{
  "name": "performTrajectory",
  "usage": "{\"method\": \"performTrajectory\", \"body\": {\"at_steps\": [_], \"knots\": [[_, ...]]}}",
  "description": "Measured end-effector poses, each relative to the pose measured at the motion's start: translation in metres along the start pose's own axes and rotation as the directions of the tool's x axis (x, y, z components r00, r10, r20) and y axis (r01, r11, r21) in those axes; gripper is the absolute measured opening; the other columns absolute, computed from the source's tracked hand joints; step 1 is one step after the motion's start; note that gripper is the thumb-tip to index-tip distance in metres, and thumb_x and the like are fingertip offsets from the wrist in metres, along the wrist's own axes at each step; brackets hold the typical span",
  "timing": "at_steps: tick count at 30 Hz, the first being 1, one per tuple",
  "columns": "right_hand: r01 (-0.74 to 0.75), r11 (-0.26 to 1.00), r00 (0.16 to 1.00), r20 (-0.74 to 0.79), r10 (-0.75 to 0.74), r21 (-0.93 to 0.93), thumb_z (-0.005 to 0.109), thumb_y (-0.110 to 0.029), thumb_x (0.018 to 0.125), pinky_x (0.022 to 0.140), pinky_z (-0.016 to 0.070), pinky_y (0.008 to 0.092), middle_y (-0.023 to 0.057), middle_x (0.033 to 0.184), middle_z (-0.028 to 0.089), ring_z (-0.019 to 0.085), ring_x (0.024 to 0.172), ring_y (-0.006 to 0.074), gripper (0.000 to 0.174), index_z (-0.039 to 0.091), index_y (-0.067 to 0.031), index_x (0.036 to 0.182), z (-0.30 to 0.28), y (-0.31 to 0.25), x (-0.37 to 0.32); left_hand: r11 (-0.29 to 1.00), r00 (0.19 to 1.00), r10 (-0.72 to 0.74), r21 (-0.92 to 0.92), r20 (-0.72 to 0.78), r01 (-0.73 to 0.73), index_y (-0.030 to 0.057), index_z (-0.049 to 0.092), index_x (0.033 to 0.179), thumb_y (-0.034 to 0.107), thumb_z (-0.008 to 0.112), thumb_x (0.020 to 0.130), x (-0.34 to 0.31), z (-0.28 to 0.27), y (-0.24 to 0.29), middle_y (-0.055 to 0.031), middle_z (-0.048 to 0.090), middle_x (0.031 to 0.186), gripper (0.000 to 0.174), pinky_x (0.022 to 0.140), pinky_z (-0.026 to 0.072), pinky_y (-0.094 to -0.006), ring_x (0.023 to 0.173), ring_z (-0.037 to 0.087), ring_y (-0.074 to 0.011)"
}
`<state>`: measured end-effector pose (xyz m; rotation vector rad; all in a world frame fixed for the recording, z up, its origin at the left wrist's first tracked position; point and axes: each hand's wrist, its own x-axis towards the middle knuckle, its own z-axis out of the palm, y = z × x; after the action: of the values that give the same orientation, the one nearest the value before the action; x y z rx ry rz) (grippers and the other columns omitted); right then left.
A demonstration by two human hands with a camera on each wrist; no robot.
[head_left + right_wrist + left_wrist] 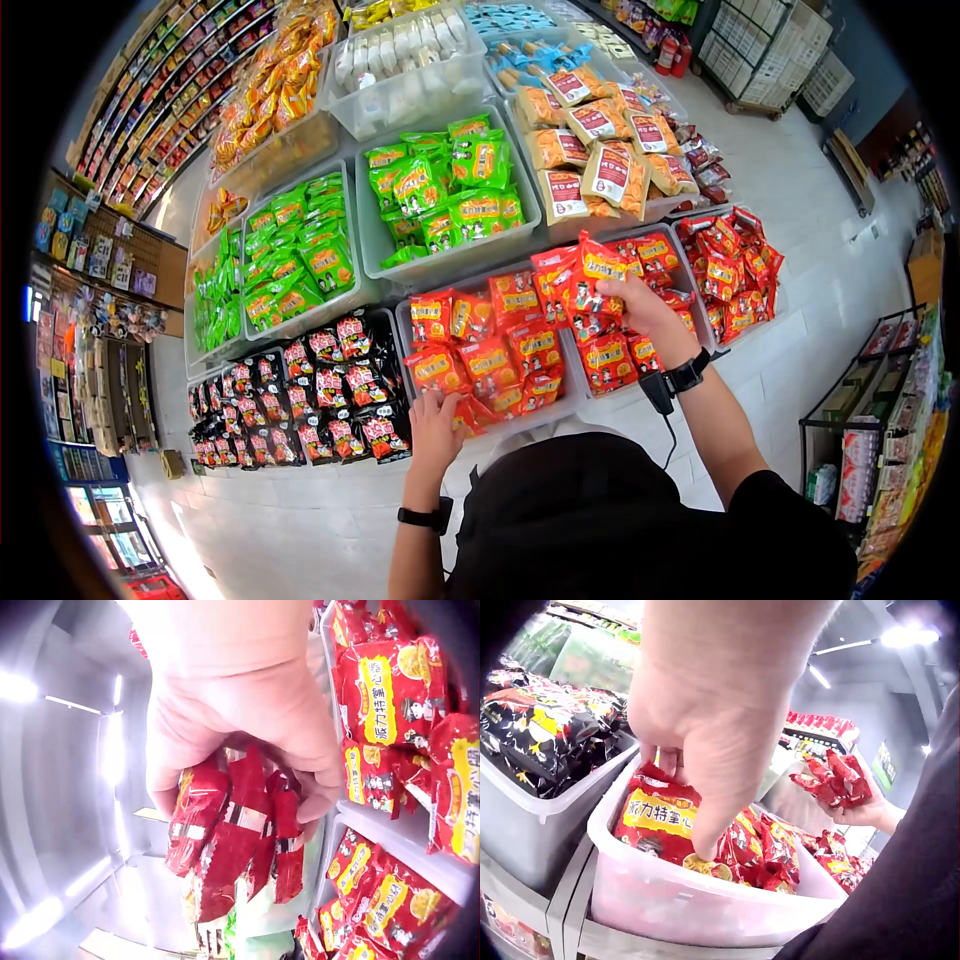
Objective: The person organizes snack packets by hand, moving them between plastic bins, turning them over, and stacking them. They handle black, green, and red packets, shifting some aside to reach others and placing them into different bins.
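Observation:
My right hand (645,303) grips several red snack packets (236,836) side by side, thumb at one end and fingers at the other. They are raised above the bins of red packets, their narrow edges turned to the right wrist camera. At the near left corner of the clear plastic bin (705,919), my left hand (436,428) reaches down among the red packets. In the left wrist view, its fingers go behind a red snack packet (656,817) with a yellow label, and its thumb lies at the front. The fingertips are partly hidden.
Black snack packets (330,385) fill the area to the left. Green packets (430,190) and tan packets (590,150) lie in bins farther back. A second bin of red packets (605,360) adjoins the first, with more red packets (735,280) at right. Shelves (870,420) stand beyond.

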<state>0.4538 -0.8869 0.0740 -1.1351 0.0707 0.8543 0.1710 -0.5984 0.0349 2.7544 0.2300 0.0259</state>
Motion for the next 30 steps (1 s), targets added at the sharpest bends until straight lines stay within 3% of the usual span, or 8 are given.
{"method": "performTrajectory", "body": {"at_steps": [5, 11, 15, 18, 22, 26, 29, 30], "knots": [[0.04, 0.992, 0.994, 0.099, -0.052, 0.121, 0.07, -0.014, 0.091, 0.094, 0.0547, 0.0358, 0.0091, 0.123, 0.066, 0.067, 0.109, 0.0196, 0.046, 0.053, -0.0021, 0.131, 0.027, -0.007, 0.006, 0.999, 0.999, 0.033, -0.022, 0.031, -0.033, 0.011, 0.057, 0.104, 0.013, 0.088, 0.06, 0.002, -0.008, 0.005, -0.0088, 0.057, 0.11, 0.054, 0.088, 0.0416, -0.0429, 0.107, 0.053, -0.0316], [0.358, 0.934, 0.915, 0.208, -0.345, -0.026, 0.073, -0.019, 0.089, 0.091, 0.0541, 0.0333, 0.0071, 0.118, 0.068, 0.067, 0.104, 0.0156, 0.048, 0.054, -0.0014, 0.13, 0.114, -0.062, 0.05, 0.999, 0.998, 0.036, -0.033, 0.043, -0.035, 0.0096, 0.056, 0.102, 0.012, 0.084, 0.063, -0.005, -0.008, 0.005, -0.0114, 0.06, 0.105, 0.048, 0.087, 0.0423, -0.0428, 0.104, 0.057, -0.032], [0.354, 0.925, 0.915, 0.255, -0.312, -0.136, 0.079, -0.025, 0.085, 0.089, 0.0527, 0.0309, 0.0064, 0.113, 0.069, 0.066, 0.101, 0.0132, 0.054, 0.056, -0.001, 0.128, 0.13, -0.076, 0.099, 0.993, 0.999, -0.008, -0.12, 0.037, 0.013, 0.006, 0.058, 0.107, 0.012, 0.082, 0.066, -0.01, 0.0, -0.002, -0.0122, 0.061, 0.101, 0.048, 0.084, 0.0471, -0.0435, 0.099, 0.058, -0.0327], [0.415, 0.721, 0.909, 0.233, -0.344, -0.555, 0.081, -0.029, 0.084, 0.092, 0.0523, 0.0329, 0.0097, 0.121, 0.066, 0.066, 0.107, 0.0178, 0.069, 0.047, 0.0014, 0.136, 0.129, -0.073, 0.128, 0.993, 0.999, 0.002, -0.116, 0.043, 0.003, 0.0053, 0.061, 0.108, 0.013, 0.082, 0.066, -0.01, 0.002, -0.008, -0.0119, 0.061, 0.102, 0.048, 0.085, 0.0491, -0.0443, 0.098, 0.058, -0.0338], [0.462, 0.394, 0.717, 0.073, -0.693, -0.794, 0.087, -0.04, 0.074, 0.102, 0.0464, 0.0381, 0.0218, 0.134, 0.056, 0.057, 0.123, 0.028, 0.094, 0.04, 0.0042, 0.142, 0.129, -0.06, 0.135, 0.99, 0.999, 0.038, -0.136, 0.024, -0.035, 0.0067, 0.063, 0.107, 0.013, 0.082, 0.066, -0.007, -0.007, -0.004, -0.013, 0.062, 0.102, 0.046, 0.085, 0.0499, -0.0454, 0.096, 0.059, -0.0341], [0.543, 0.283, 0.558, 0.087, -0.825, -0.791, 0.082, -0.025, 0.075, 0.102, 0.0446, 0.0435, 0.0281, 0.129, 0.053, 0.055, 0.12, 0.0391, 0.087, 0.036, 0.0044, 0.143, 0.128, -0.059, 0.111, 0.965, 0.997, 0.025, -0.261, 0.067, -0.006, 0.0069, 0.063, 0.11, 0.014, 0.083, 0.066, -0.007, -0.011, -0.006, -0.0139, 0.064, 0.1, 0.049, 0.083, 0.0516, -0.0448, 0.095, 0.062, -0.0339], [0.483, 0.031, 0.391, 0.183, -0.902, -0.875, 0.076, -0.016, 0.074, 0.099, 0.045, 0.0457, 0.0266, 0.123, 0.055, 0.056, 0.114, 0.0413, 0.076, 0.042, 0.0023, 0.139, 0.107, -0.048, 0.114, 0.934, 0.995, -0.053, -0.349, 0.083, 0.079, 0.0059, 0.062, 0.111, 0.016, 0.085, 0.069, 0.001, -0.035, -0.002, -0.0127, 0.066, 0.102, 0.049, 0.083, 0.0533, -0.0396, 0.095, 0.065, -0.0288], [0.478, 0.014, 0.431, 0.221, -0.875, -0.878, 0.076, -0.014, 0.074, 0.099, 0.0451, 0.0459, 0.0258, 0.122, 0.055, 0.056, 0.114, 0.0413, 0.073, 0.044, 0.0017, 0.138, 0.102, -0.048, 0.111, 0.911, 0.997, -0.075, -0.404, 0.032, 0.082, 0.005, 0.062, 0.111, 0.016, 0.086, 0.07, 0.005, -0.044, -0.004, -0.0109, 0.066, 0.103, 0.049, 0.081, 0.054, -0.0363, 0.094, 0.066, -0.0241]]}}
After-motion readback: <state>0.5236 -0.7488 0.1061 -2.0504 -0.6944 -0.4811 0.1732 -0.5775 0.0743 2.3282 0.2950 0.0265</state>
